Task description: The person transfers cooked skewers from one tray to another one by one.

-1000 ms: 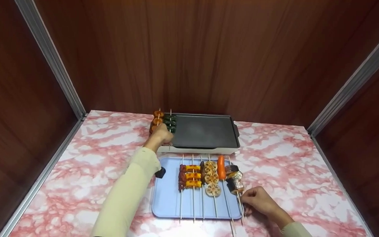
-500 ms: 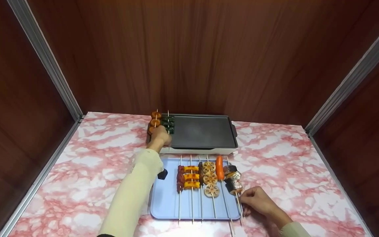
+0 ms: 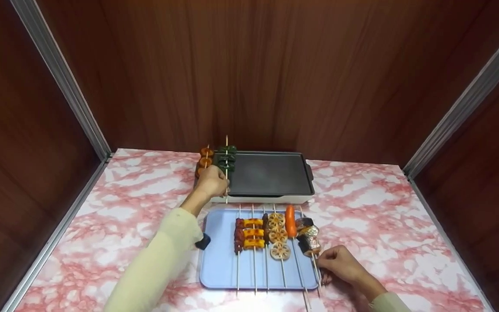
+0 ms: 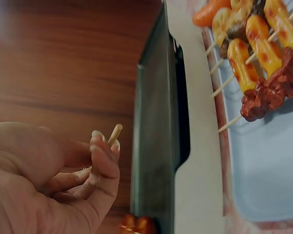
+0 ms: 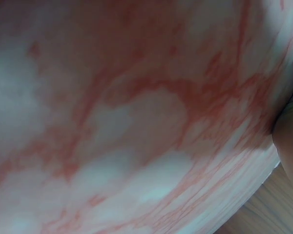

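Observation:
My left hand (image 3: 212,181) pinches the stick of a green pepper-like skewer (image 3: 227,158), raised over the left end of the black griddle (image 3: 271,173). In the left wrist view, the stick's end (image 4: 115,134) pokes out between thumb and fingers. Just left of it, a skewer of orange-brown round slices (image 3: 206,161) lies on the griddle. My right hand (image 3: 342,264) is at the right edge of the blue tray (image 3: 221,273), its thumb and forefinger pinching the stick of a skewer with dark and silvery chunks (image 3: 309,238). The right wrist view shows mostly tabletop.
On the tray lie skewers of red meat (image 3: 238,236), yellow pieces (image 3: 254,234), lotus root slices (image 3: 279,236) and an orange-red sausage (image 3: 290,221), sticks toward the front. Brown wooden panels (image 3: 249,78) enclose the marbled table (image 3: 383,216). A black wrist device (image 3: 203,241) overlaps the tray.
My left hand has lifted the green skewer off the griddle and brought it slightly right and up. The orange-brown skewer stays on the griddle. My right hand has not visibly moved.

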The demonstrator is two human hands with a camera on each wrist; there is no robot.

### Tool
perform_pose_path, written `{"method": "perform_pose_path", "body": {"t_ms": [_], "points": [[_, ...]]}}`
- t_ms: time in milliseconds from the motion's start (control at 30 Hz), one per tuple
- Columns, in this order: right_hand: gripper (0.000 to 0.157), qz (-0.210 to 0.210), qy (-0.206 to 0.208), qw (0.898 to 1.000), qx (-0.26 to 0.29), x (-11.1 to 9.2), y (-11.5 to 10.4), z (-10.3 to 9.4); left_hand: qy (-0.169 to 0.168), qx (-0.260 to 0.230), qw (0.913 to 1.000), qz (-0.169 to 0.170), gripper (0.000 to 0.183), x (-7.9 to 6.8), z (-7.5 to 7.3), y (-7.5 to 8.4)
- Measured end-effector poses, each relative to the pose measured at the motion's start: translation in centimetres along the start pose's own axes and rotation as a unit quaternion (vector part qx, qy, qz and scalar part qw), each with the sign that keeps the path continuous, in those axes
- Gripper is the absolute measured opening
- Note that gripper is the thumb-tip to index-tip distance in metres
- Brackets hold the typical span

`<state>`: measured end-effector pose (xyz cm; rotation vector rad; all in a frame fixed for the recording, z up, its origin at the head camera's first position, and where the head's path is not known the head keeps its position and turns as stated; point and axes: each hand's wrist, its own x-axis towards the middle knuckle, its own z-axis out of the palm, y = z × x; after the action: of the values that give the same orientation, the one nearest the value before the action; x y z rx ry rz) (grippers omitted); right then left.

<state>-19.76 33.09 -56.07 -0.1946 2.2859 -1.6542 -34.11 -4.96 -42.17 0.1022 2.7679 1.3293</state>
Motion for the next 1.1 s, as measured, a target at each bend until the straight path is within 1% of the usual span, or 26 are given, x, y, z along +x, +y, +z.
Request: {"method": "perform_pose_path", "body": {"t_ms": [133,233,400,533,700,867,933,1100], "points": [[0.018,0.004,-0.002,1.0,0.002,0.0,0.0,0.1,-0.002,-0.01,0.9995,0.031,0.024,-2.0,-0.7,-0.1],[0.018,0.003,-0.004,1.0,0.007,-0.1,0.0,0.0,-0.007,-0.028,0.9986,0.045,0.018,-3.7,-1.1,-0.1],[0.018,0.003,-0.006,1.0,0.011,0.0,0.1,0.1,-0.026,-0.051,0.9975,0.041,0.015,-6.7,-1.4,-0.4],[0.019,0.007,-0.009,1.0,0.011,0.0,0.1,0.2,-0.053,-0.079,0.9946,0.042,0.014,-8.9,-1.4,-1.1],[0.019,0.01,-0.008,1.0,0.013,0.0,0.0,0.2,-0.089,-0.109,0.9893,0.041,0.012,-11.1,-0.9,-1.8],[0.019,0.016,-0.003,1.0,0.015,0.0,0.0,0.2,-0.128,-0.133,0.9826,0.022,0.008,-13.0,-0.1,-2.6],[0.02,0.015,-0.003,1.0,0.015,0.1,0.1,0.2,-0.145,-0.142,0.9791,0.015,0.007,-13.8,0.4,-3.1],[0.019,0.015,-0.003,1.0,0.012,0.2,0.2,0.2,-0.169,-0.164,0.9717,0.02,0.007,-15.1,2.0,-4.8]]}}
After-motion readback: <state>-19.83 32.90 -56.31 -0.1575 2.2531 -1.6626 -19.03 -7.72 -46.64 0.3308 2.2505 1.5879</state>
